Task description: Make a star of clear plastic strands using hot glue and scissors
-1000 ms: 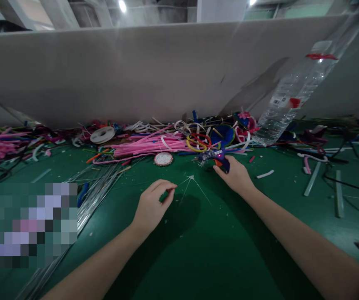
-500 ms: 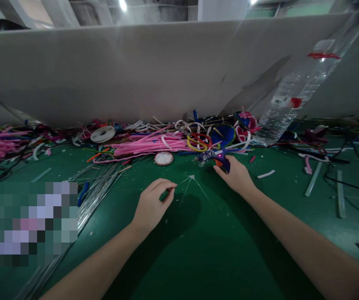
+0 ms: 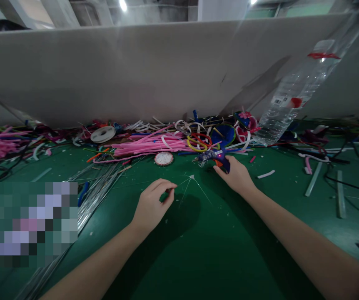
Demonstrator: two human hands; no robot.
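Thumb and forefinger of my left hand [image 3: 154, 204] are pinched on a thin clear strand. The strand runs right to a small white blob [image 3: 192, 177], from which two more fine strands spread downward. My right hand [image 3: 237, 173] is wrapped round the handle of a dark blue glue gun [image 3: 214, 156] with an orange trigger and a small red light. Its nozzle points left, above and slightly right of the blob, apart from it. A round white dish with a reddish rim [image 3: 163, 158] lies beyond my left hand.
Pink pipe cleaners [image 3: 151, 143], a white spool [image 3: 103, 134] and coloured scraps line the back by a grey panel [image 3: 120, 75]. A plastic bottle [image 3: 292, 98] leans at right. Clear strips [image 3: 95, 200] lie at left, glue sticks [image 3: 340, 193] at right. The lower left is pixelated.
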